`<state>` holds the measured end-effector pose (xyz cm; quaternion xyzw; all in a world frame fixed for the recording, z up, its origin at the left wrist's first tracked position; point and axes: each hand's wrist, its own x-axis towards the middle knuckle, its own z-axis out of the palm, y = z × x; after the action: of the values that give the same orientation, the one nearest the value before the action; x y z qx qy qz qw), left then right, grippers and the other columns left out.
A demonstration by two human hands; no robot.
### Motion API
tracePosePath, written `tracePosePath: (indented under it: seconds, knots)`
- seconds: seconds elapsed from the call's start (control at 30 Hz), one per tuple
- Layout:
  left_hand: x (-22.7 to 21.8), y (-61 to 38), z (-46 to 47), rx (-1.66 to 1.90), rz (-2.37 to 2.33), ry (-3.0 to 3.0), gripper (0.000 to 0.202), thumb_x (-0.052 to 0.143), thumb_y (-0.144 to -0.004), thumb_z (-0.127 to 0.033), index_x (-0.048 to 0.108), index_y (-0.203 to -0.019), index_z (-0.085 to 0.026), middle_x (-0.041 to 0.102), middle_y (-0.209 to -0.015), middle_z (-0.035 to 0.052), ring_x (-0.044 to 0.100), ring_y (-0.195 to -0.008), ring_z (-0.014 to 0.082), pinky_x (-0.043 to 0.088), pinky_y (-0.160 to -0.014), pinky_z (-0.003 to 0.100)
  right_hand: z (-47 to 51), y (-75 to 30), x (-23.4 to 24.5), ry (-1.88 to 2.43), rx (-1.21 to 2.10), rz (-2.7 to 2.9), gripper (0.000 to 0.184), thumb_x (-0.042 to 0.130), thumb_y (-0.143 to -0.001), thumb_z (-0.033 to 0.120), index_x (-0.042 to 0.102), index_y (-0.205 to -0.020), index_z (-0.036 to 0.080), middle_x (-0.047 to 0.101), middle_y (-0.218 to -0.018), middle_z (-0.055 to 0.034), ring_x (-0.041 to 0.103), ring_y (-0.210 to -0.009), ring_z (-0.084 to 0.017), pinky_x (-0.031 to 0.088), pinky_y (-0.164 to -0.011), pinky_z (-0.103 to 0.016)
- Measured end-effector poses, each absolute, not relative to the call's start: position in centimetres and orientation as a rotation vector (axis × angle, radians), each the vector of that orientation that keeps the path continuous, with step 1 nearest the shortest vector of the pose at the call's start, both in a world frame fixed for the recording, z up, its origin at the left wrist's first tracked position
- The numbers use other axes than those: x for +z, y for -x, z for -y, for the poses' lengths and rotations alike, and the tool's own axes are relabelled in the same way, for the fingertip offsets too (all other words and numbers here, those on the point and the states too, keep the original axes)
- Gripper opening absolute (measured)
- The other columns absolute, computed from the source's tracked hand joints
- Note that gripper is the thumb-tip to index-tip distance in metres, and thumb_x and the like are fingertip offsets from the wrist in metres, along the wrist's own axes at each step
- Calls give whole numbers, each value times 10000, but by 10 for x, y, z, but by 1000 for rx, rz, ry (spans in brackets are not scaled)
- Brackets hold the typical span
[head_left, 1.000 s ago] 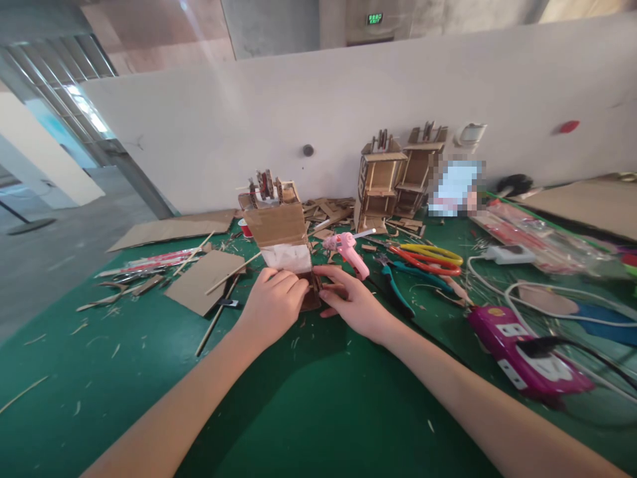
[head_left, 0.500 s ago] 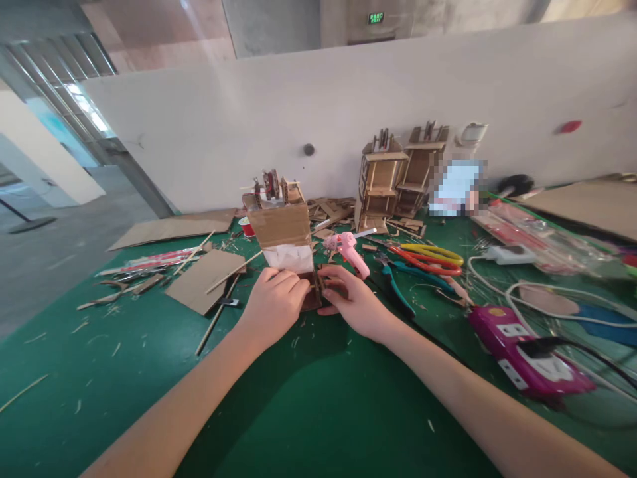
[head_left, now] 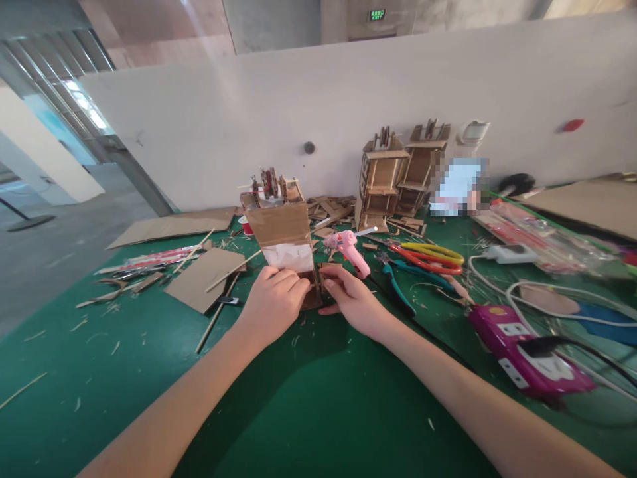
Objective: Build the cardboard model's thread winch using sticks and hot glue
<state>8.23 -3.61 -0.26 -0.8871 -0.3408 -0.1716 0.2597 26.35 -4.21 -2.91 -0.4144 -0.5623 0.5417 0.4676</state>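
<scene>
High ahead of you, beyond partition wall [head_left: 239, 126]: green sign [head_left: 377, 14] reads "EXIT" in capitals; characters [head_left: 377, 12] above that word too small for you to make out. Dark marks [head_left: 365, 178] on side of cardboard tower [head_left: 384, 174], round label [head_left: 496, 311] on purple power strip [head_left: 517, 364], red print [head_left: 503, 224] on clear packaging [head_left: 552, 251] to your right: illegible.

Soft light, stretched edges

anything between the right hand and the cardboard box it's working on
Nothing visible stands between them: the right hand is at the lower right edge of the cardboard box. The pink glue gun lies beyond the hand.
</scene>
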Motion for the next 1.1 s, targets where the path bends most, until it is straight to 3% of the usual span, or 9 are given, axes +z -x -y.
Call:
tracePosePath:
  seconds: [0.23, 0.43, 0.8, 0.93, 1.1]
  knots:
    - [-2, -83, 36, -504, 926, 2406, 224, 428, -904, -112, 591, -760, -164, 604, -694, 25, 561, -717, 179, 338, -710, 352, 45, -266, -30, 993, 1286, 1494, 369, 586, -814, 275, 512, -1170, 219, 513, -1084, -68, 544, -1070, -218, 643, -693, -352]
    - [-3, -83, 35, -521, 921, 2402, 238, 425, -912, -118, 595, -751, -163, 607, -694, 27, 557, -711, 177, 340, -706, 355, 43, -268, -32, 945, 1266, 1508, 336, 550, -791, 198, 530, -1126, 225, 503, -1100, -70, 536, -1106, -226, 648, -669, -343]
    - [-4, -82, 35, -582, 937, 2416, 242, 425, -931, -146, 616, -783, -162, 645, -726, 30, 588, -737, 176, 347, -721, 361, 45, -268, -28, 947, 1294, 1442, 413, 655, -747, 265, 541, -1143, 234, 541, -1108, -67, 542, -1094, -237, 647, -656, -351]
    - [-4, -82, 35, -590, 948, 2426, 247, 426, -934, -154, 611, -770, -165, 652, -727, 27, 594, -734, 175, 345, -721, 358, 47, -269, -25, 930, 1374, 1320, 305, 614, -805, 344, 592, -1085, 224, 523, -1167, -67, 554, -1065, -225, 649, -671, -370]
    - [-4, -82, 36, -581, 957, 2433, 255, 416, -938, -153, 618, -783, -164, 659, -730, 36, 600, -753, 180, 342, -726, 358, 45, -270, -28, 934, 1366, 1290, 257, 631, -798, 335, 634, -1024, 212, 526, -1149, -56, 569, -978, -192, 657, -680, -380]
